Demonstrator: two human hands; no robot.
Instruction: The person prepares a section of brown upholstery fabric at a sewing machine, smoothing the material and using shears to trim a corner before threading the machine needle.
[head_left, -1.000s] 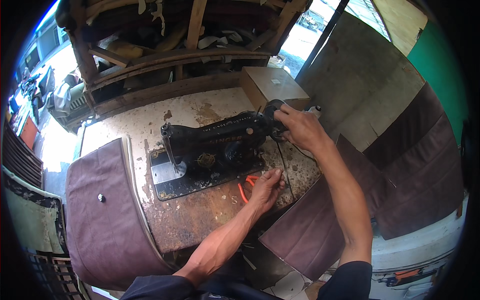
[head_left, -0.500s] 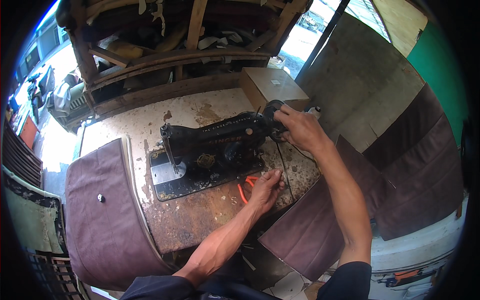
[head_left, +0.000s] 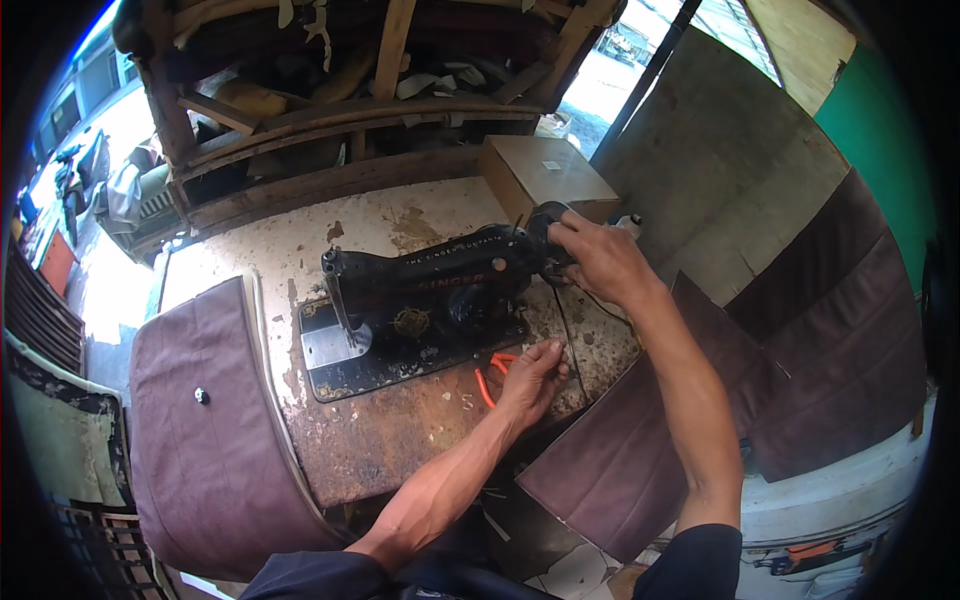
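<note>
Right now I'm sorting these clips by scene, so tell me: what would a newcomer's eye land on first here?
A black sewing machine sits mid-frame on a worn, rust-stained table. The right hand grips the handwheel at the machine's right end, while the left hand rests on the tabletop beside orange-handled scissors. A purple-brown padded cushion with a button hangs over the table's left edge.
</note>
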